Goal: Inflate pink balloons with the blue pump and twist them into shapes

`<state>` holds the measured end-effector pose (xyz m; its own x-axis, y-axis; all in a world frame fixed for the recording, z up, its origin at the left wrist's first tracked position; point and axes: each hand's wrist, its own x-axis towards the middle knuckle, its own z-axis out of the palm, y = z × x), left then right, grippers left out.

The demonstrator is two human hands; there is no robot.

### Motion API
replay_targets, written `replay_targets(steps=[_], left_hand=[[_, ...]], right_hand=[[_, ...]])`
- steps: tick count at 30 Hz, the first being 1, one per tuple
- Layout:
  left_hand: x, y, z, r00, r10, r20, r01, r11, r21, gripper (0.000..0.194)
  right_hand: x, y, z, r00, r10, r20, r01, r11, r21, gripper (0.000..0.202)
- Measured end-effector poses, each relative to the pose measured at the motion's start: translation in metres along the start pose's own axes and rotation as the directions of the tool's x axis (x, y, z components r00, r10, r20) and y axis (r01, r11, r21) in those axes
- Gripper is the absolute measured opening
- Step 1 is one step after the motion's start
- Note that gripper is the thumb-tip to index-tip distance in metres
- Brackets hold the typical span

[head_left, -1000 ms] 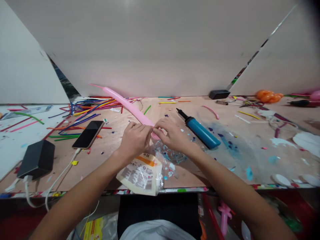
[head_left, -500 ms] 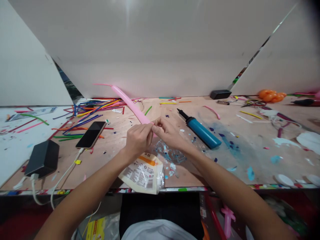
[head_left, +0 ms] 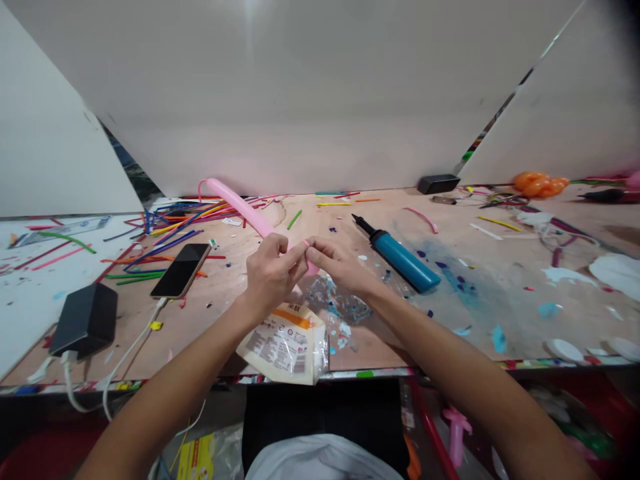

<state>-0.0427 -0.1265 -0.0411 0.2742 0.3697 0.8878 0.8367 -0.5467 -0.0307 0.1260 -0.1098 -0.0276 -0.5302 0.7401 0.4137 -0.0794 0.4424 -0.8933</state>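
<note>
A long pink modelling balloon [head_left: 243, 208], inflated except for a thin limp tail at its far left end, slants from the back of the table to my hands. My left hand [head_left: 275, 267] is closed around its near end. Against it, my right hand [head_left: 336, 263] pinches the balloon's end between thumb and fingers, and the fingertips of both hands meet. A bit of pink shows below the fingers; the exact end is partly hidden. To the right of my hands lies a blue hand pump [head_left: 405, 262] with a black nozzle.
A phone [head_left: 181, 270] on a white cable and a dark power brick [head_left: 86, 320] lie left. Uninflated balloons [head_left: 185, 220] are heaped behind them. A plastic packet [head_left: 287, 343] lies at the front edge. Orange balloons [head_left: 540, 185] and a black box [head_left: 439, 183] sit back right.
The balloon's far end has dipped and shifted, and its tail now hangs down. My left hand has moved slightly left along the balloon, its fingers re-gripping. The view has shifted a little.
</note>
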Motion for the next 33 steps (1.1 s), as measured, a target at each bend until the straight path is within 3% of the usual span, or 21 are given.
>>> replay_targets(steps=[3,5,9,13,18,21,25,33], left_hand=[[0.001,0.002,-0.001,0.999,0.022,0.037,-0.021,0.999,-0.027,0.023],[0.002,0.005,-0.003,0.996,0.049,0.074,-0.045,0.997,-0.060,0.026],[0.005,0.005,-0.008,0.985,0.101,0.140,-0.097,0.995,-0.032,0.024],[0.008,0.001,-0.010,0.975,0.119,0.190,-0.133,0.989,0.062,0.016],[0.013,-0.007,-0.012,0.940,0.213,0.266,-0.215,0.976,-0.020,0.016],[0.014,-0.013,-0.012,0.914,0.300,0.272,-0.289,0.954,-0.081,0.017],[0.014,-0.016,-0.014,0.888,0.358,0.288,-0.334,0.933,-0.129,0.019],[0.014,-0.002,-0.019,0.945,0.177,0.276,-0.167,0.984,-0.058,0.017]], right_hand=[[-0.001,0.001,0.005,0.992,-0.062,-0.111,0.051,0.993,-0.105,0.035],[-0.002,-0.001,0.005,0.976,-0.132,-0.174,0.081,0.958,-0.275,0.029],[-0.003,-0.009,0.002,0.940,-0.313,-0.134,0.155,0.744,-0.650,0.027],[-0.002,-0.015,-0.002,0.936,-0.346,-0.068,0.148,0.560,-0.815,0.032],[-0.002,-0.017,-0.009,0.970,-0.241,-0.015,0.144,0.628,-0.764,0.038],[-0.003,-0.019,-0.015,0.996,-0.062,0.061,0.088,0.710,-0.698,0.042],[-0.003,-0.024,-0.021,0.990,0.107,0.087,-0.028,0.772,-0.635,0.040],[0.000,-0.030,-0.021,0.999,-0.027,0.042,0.048,0.772,-0.634,0.029]])
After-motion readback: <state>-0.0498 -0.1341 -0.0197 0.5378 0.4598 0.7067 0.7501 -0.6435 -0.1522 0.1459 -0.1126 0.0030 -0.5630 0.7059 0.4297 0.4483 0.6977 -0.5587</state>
